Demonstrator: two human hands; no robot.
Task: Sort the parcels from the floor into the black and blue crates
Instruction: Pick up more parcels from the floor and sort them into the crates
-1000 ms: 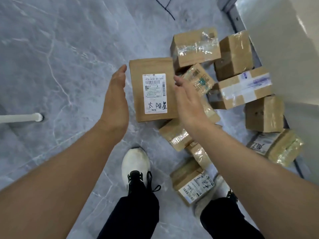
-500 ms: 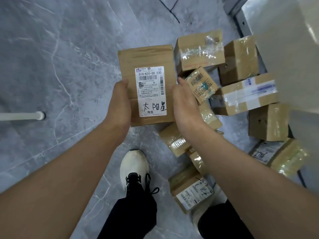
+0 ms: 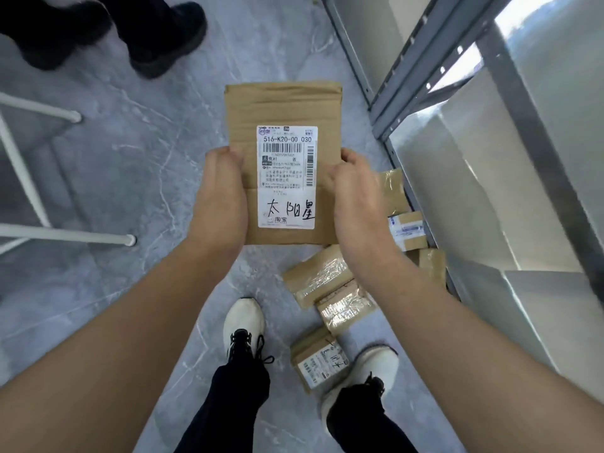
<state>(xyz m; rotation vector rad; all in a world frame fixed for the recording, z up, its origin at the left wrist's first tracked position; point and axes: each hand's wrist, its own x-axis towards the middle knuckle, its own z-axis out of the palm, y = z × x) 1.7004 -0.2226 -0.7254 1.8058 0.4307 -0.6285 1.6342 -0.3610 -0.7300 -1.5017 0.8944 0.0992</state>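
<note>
Parcel in hand is a flat brown cardboard mailer [image 3: 284, 107], held up off the floor in front of the person, above the loose parcels [image 3: 318, 276] lying beside the metal shelving [image 3: 425, 76]. The left hand [image 3: 220, 194] and right hand [image 3: 354, 204] each curl round one long side edge, low down. It looks light and fairly stiff, though thin enough to bend if squeezed. Dry card shouldn't slip, and those side edges seem the sensible hold. Its white label [image 3: 287, 176] reads "516-K20-00 030" above a barcode, with "太阳星" handwritten in black marker and the 淘宝 logo underneath. Neither crate is in sight.
</note>
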